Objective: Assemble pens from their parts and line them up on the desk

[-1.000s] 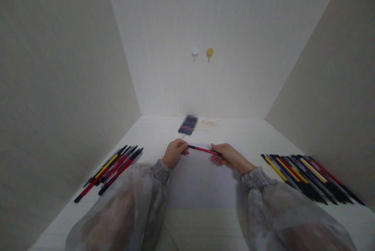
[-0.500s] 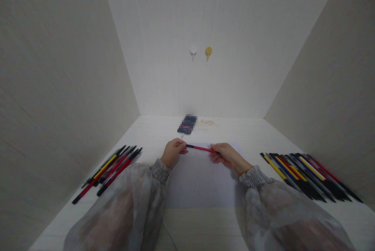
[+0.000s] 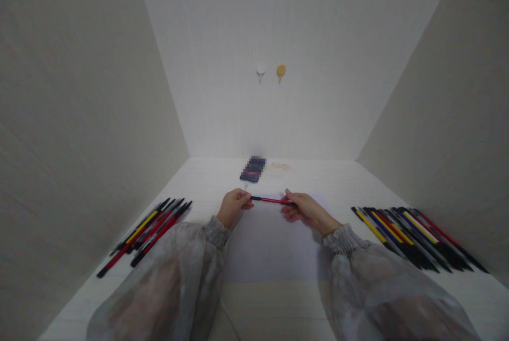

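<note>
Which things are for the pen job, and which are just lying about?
Probably for the job:
red-and-black pen, held by the left hand and right hand
left-side pens
right-side pens
pale sheet under the hands

Probably just there:
phone
white hook and yellow hook, on the wall

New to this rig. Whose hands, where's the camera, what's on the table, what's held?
No robot: these are a person's bare hands, all seen from one head-worn camera looking forward and down. The left hand pinches one end of a red-and-black pen; the right hand is at its other end, grip unclear. Below is a pale sheet on the table. Pens lie in a left group and a right group. A partly pixelated phone lies farther back.
</note>
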A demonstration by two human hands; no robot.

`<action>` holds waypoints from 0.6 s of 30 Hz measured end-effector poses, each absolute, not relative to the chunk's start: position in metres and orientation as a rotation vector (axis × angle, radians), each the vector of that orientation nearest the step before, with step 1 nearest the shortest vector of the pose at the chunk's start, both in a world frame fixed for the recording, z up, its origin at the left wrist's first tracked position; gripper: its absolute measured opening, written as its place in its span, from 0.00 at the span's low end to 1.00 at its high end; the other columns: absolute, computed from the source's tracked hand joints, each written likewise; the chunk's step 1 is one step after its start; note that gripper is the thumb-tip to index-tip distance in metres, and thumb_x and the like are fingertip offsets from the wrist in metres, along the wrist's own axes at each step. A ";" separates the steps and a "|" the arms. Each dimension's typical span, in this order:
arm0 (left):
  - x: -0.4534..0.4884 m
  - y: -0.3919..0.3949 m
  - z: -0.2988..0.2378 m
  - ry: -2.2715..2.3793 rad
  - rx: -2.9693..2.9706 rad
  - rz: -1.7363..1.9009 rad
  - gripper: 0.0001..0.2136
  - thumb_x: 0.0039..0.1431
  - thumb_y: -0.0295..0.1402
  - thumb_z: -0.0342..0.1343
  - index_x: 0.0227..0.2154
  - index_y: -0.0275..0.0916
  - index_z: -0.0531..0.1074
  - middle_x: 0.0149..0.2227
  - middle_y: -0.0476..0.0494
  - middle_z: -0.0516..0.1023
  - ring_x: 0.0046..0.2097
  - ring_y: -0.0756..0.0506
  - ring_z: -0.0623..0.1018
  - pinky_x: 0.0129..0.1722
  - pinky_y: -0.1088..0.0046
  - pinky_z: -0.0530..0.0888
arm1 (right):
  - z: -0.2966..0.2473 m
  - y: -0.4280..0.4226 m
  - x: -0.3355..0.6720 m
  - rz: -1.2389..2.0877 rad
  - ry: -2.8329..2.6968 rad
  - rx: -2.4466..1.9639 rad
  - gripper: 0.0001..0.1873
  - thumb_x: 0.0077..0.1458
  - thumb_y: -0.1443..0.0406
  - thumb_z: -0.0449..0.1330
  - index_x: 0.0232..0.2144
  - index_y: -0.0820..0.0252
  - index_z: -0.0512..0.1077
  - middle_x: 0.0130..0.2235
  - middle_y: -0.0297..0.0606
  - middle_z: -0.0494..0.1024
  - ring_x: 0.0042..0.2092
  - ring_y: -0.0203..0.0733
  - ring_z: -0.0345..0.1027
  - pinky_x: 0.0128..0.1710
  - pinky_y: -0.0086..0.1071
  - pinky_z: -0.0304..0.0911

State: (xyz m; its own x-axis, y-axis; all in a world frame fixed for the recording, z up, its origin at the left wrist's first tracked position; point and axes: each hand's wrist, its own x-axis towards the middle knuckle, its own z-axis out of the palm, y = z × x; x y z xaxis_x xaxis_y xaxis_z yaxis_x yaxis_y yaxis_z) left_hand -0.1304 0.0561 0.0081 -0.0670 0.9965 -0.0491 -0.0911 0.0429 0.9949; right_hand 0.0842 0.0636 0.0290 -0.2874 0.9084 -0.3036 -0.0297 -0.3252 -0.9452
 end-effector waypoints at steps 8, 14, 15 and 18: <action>-0.130 0.055 0.009 1.192 1.047 1.289 0.08 0.41 0.31 0.58 0.21 0.32 0.65 0.17 0.50 0.71 0.20 0.53 0.73 0.24 0.76 0.71 | 0.029 0.066 0.085 1.502 -1.226 -1.152 0.09 0.32 0.72 0.63 0.20 0.64 0.66 0.19 0.29 0.69 0.21 0.29 0.62 0.23 0.23 0.59; -0.129 0.054 0.010 1.193 1.054 1.287 0.07 0.41 0.30 0.58 0.21 0.32 0.65 0.17 0.50 0.72 0.21 0.52 0.73 0.24 0.76 0.71 | 0.026 0.065 0.086 1.723 -1.165 -1.234 0.10 0.45 0.61 0.57 0.23 0.65 0.66 0.19 0.37 0.71 0.18 0.33 0.63 0.19 0.28 0.59; -0.130 0.054 0.010 1.194 1.053 1.290 0.07 0.41 0.30 0.58 0.21 0.32 0.65 0.17 0.50 0.71 0.21 0.52 0.73 0.24 0.76 0.71 | 0.026 0.065 0.086 1.703 -1.185 -1.241 0.08 0.44 0.64 0.58 0.21 0.65 0.66 0.19 0.36 0.70 0.18 0.32 0.62 0.18 0.27 0.58; -0.130 0.055 0.009 1.199 1.047 1.300 0.08 0.42 0.30 0.57 0.21 0.33 0.65 0.17 0.50 0.71 0.21 0.52 0.73 0.24 0.76 0.71 | 0.027 0.066 0.086 1.586 -1.192 -1.187 0.06 0.34 0.74 0.61 0.18 0.65 0.66 0.18 0.31 0.69 0.20 0.29 0.62 0.22 0.25 0.59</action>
